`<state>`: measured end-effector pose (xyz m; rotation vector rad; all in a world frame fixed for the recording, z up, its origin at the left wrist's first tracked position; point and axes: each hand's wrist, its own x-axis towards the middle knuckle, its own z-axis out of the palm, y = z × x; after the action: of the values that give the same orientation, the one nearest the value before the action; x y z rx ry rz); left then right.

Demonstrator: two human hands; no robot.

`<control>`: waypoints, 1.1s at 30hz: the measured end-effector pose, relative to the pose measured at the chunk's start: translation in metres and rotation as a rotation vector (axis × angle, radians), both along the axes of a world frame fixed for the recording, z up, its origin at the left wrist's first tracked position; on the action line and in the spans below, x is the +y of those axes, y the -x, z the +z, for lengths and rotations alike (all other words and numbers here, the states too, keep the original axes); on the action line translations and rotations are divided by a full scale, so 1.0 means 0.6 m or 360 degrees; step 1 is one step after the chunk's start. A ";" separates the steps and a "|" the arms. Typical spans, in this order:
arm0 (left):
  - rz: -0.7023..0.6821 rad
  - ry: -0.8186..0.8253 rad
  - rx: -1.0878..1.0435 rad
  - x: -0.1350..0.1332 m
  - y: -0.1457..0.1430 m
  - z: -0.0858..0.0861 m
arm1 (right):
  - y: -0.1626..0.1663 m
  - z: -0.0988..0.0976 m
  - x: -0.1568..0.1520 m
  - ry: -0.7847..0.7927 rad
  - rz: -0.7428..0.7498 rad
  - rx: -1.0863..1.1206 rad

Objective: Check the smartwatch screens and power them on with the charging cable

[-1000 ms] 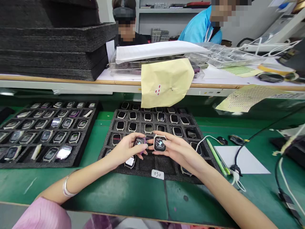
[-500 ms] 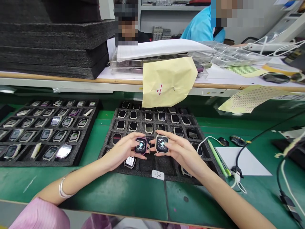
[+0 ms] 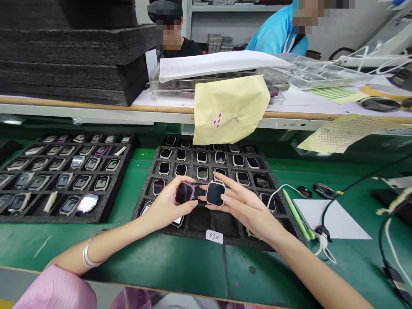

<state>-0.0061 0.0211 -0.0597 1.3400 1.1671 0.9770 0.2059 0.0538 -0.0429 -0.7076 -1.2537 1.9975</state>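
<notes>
My left hand (image 3: pixel 172 197) grips a purple-framed smartwatch (image 3: pixel 184 193), tilted, with a dark screen. In my right hand (image 3: pixel 240 199) is a pale-framed smartwatch (image 3: pixel 215 193), its black screen facing up at me. The two watches are close side by side above a black foam tray (image 3: pixel 198 222), whose compartments hold rows of dark-screened watch cases. Just below my left hand, a watch with a lit white screen (image 3: pixel 177 221) is partly covered. A white label (image 3: pixel 214 236) reading 030 lies at the tray's front edge.
A second foam tray (image 3: pixel 107 206) of watches lies to the left on the green bench. Stacked black foam (image 3: pixel 74 64) and papers (image 3: pixel 222 64) occupy the shelf above, with yellow paper (image 3: pixel 231 111) hanging down. Green pens (image 3: pixel 296 212) and cables (image 3: pixel 322 234) lie right. Two people sit beyond.
Both watch screens have gone from a lit clock face to dark. The purple watch has turned and tilted in my left hand, and the pale one has shifted slightly left.
</notes>
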 end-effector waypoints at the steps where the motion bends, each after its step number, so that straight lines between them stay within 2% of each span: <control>1: 0.0018 -0.0046 0.0061 0.000 0.001 -0.001 | 0.001 -0.001 0.001 0.0003 0.0018 0.0003; 5: -0.0008 -0.0147 0.0146 -0.002 0.000 -0.001 | 0.004 -0.006 0.005 -0.0070 0.0052 -0.0060; 11: -0.0099 -0.0126 0.0197 -0.011 -0.001 0.001 | 0.000 -0.006 0.006 -0.0227 0.0056 -0.0168; 20: -0.0145 -0.0127 0.0076 -0.013 -0.006 0.000 | -0.001 -0.002 0.001 -0.0248 0.0078 -0.0172; 29: -0.0191 -0.0153 0.0174 -0.021 -0.001 0.012 | -0.005 -0.003 0.004 -0.0157 0.0174 -0.0055; 33: -0.0211 -0.0145 0.0202 -0.018 -0.001 0.014 | -0.007 0.001 0.003 -0.0137 0.0114 -0.0095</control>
<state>-0.0056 0.0102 -0.0512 1.5509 1.1234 0.8687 0.2103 0.0558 -0.0422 -0.6937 -1.4097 1.9791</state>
